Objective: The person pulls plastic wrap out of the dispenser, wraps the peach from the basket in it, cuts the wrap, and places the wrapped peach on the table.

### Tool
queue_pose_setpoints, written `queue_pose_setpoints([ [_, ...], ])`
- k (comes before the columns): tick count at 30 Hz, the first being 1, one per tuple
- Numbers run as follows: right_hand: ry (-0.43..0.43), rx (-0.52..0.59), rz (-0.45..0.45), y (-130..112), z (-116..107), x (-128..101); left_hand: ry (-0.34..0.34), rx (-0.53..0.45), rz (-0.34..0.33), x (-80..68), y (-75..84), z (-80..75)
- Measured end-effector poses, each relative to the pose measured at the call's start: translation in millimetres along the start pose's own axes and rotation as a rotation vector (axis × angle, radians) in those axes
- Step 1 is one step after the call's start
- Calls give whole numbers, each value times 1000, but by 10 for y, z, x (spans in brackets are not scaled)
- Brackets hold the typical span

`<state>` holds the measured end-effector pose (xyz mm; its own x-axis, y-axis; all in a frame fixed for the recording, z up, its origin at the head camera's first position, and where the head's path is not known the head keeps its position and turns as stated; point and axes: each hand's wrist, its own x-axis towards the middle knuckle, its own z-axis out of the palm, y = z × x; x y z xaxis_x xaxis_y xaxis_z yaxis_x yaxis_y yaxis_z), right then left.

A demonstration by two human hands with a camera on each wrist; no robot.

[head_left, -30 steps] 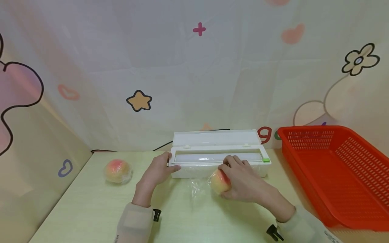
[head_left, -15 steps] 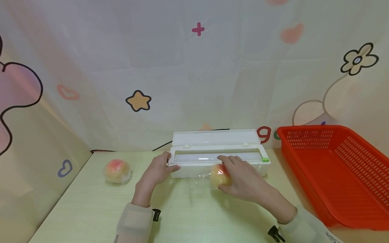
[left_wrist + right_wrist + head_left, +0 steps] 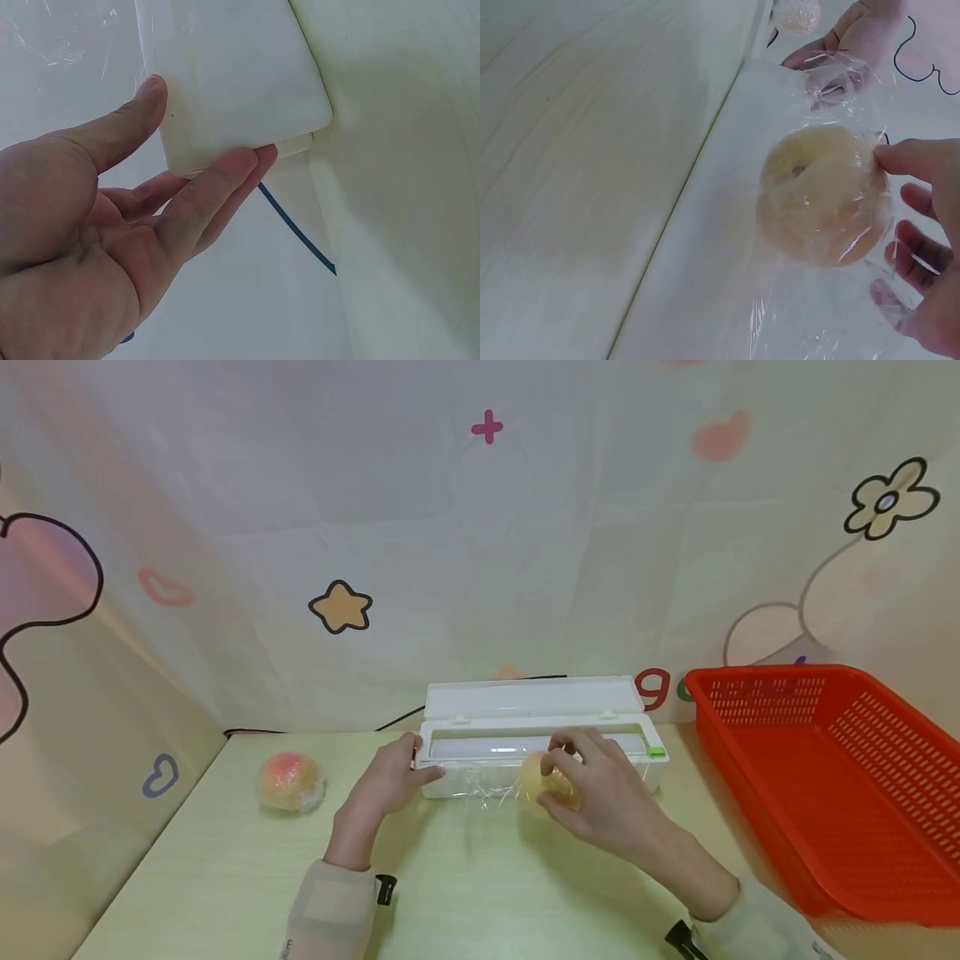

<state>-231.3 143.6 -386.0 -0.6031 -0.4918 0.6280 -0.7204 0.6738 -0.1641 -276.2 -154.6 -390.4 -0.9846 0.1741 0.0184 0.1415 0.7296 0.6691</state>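
A white cling film dispenser (image 3: 441, 787) lies on the table with its lid raised and its roll exposed. My left hand (image 3: 386, 779) grips its left end. The left wrist view shows the thumb on one face and the fingers against the end of the dispenser (image 3: 232, 82). My right hand (image 3: 613, 793) holds a peach (image 3: 532, 779) against the dispenser's front, fingers bent and thumb below. Clear cling film (image 3: 487, 788) stretches beside and over the peach. In the right wrist view, film covers the peach (image 3: 817, 202), whose stem hollow shows.
A second peach (image 3: 289, 781), wrapped in film, sits at the table's left. To the right stands a red plastic basket (image 3: 757, 827) with slotted walls. A printed curtain (image 3: 420, 543) hangs behind the pale table (image 3: 465, 893).
The peach has moved up and away, close against the dispenser, and has turned so its yellow side shows instead of red. My right fingers have shifted and bent more. My left hand stays put.
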Motion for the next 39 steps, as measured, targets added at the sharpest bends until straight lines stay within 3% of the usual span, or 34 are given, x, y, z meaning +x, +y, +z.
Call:
queue_pose_setpoints([
  [6,71,2,-139,-6,-2,-3,2,0,-3,2,0,1],
  [11,112,-66,-208,-2,0,0,1,4,-2,-4,-2,-8],
  [23,-7,-307,-136,-63,18,7,3,-6,-23,-3,-1,-8],
  [39,-158,-471,-76,-51,81,208,2,8,-22,13,8,-7],
])
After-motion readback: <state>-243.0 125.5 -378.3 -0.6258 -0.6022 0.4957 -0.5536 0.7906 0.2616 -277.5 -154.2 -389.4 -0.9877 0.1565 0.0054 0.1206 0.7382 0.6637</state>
